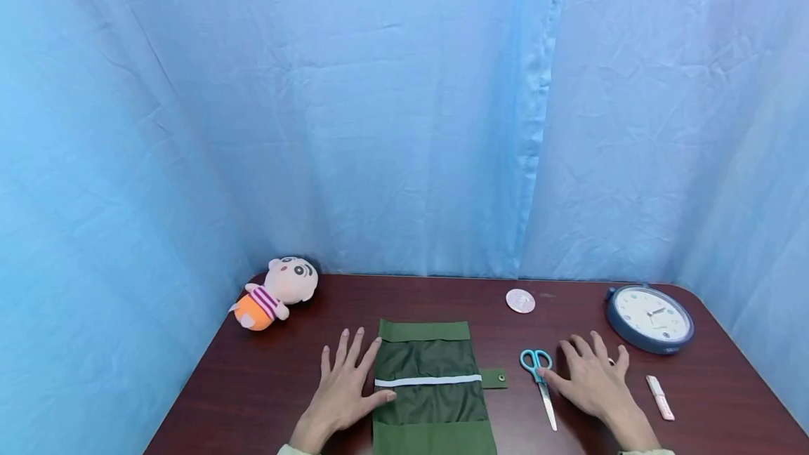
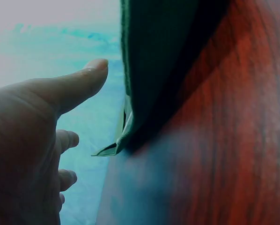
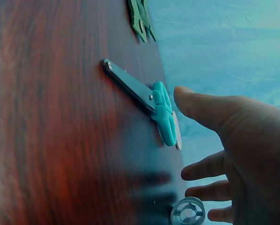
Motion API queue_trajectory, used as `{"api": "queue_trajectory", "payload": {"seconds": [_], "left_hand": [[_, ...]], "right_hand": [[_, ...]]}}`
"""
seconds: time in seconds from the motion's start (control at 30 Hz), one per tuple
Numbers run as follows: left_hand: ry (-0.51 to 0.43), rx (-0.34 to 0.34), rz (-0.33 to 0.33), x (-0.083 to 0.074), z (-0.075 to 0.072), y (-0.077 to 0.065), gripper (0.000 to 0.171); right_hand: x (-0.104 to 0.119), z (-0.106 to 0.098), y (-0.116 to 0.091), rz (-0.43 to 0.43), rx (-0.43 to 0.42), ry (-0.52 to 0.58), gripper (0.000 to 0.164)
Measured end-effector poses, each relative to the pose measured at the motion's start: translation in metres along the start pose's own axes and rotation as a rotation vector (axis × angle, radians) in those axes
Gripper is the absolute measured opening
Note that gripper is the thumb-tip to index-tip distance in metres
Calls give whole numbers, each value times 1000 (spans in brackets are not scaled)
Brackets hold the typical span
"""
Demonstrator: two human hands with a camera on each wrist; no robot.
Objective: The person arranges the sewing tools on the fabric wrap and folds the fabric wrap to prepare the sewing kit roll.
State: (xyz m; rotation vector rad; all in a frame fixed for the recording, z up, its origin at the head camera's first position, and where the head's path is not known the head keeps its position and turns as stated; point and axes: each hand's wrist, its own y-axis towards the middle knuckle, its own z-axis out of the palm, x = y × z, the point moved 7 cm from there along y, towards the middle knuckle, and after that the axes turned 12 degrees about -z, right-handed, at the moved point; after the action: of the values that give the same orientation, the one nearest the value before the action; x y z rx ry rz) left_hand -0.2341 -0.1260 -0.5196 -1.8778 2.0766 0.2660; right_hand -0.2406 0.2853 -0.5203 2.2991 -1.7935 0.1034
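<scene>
A dark green fabric organizer (image 1: 436, 409) with a pale strip across its middle lies spread flat, its snap tab (image 1: 495, 378) pointing right. Beside its left edge is my left hand (image 1: 341, 388), fingers spread and thumb over the edge; whether it touches the cloth I cannot tell. My right hand (image 1: 590, 378) is just right of the teal-handled scissors (image 1: 536, 364), fingers apart, gripping nothing. In the right wrist view, the scissors (image 3: 163, 115) lie closed, left of the thumb. A small round spoked thing (image 3: 188, 212) shows below the fingers, mostly hidden in the head view.
A plush doll (image 1: 268, 297) lies at the back left. Back right is a blue-rimmed clock (image 1: 651, 314); a small pink-and-white stick (image 1: 660, 397) lies in front of it. A pale round disc (image 1: 520, 300) sits behind the scissors. Blue curtains (image 1: 392, 125) surround the brown table (image 1: 234, 399).
</scene>
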Motion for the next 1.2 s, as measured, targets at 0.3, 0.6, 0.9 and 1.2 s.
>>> {"api": "queue_trajectory", "payload": {"seconds": [0.3,0.6,0.9,1.2], "left_hand": [[-107,143,2,8,10,-1,89],[-140,194,-7,17,15,-3,90],[-135,217,-11,23,20,-1,90],[-105,212,4,21,21,1,89]], "right_hand": [[4,2,1,3,3,-19,79],[11,2,0,-6,-31,-22,71],[16,4,4,28,-20,-12,66],[19,1,9,66,-9,15,62]]}}
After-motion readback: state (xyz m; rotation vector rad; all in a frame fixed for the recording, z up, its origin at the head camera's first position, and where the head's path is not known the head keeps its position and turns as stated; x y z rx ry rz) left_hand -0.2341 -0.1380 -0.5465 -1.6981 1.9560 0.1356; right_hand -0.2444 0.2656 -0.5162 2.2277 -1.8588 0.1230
